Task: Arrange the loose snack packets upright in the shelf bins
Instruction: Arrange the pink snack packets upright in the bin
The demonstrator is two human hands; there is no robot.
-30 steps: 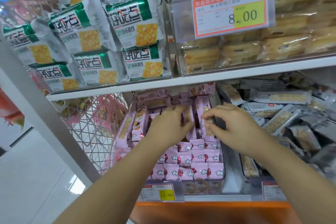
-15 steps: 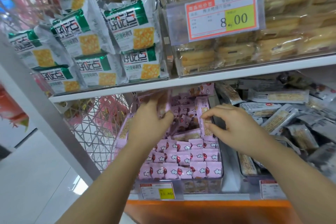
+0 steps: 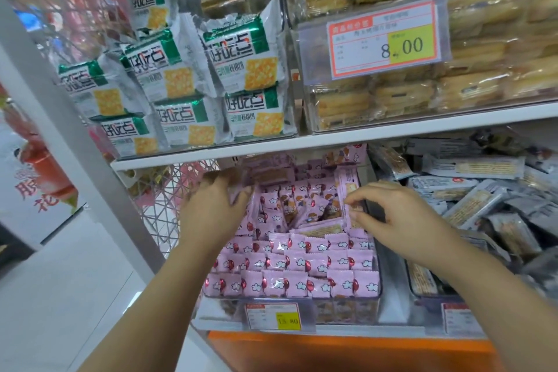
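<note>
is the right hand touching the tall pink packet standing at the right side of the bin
Touching. The head view shows the right hand pinching the tall pink packet between thumb and forefinger, with no gap.

White shelf (image 3: 211, 324) — clear bin (image 3: 347, 309), pink packets (image 3: 302, 266)

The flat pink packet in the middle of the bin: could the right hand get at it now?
Probably yes. The right hand is right beside the flat pink packet, nothing covers it, and the bin is open on top. Its fingers seem to pinch an upright packet, though.
</note>
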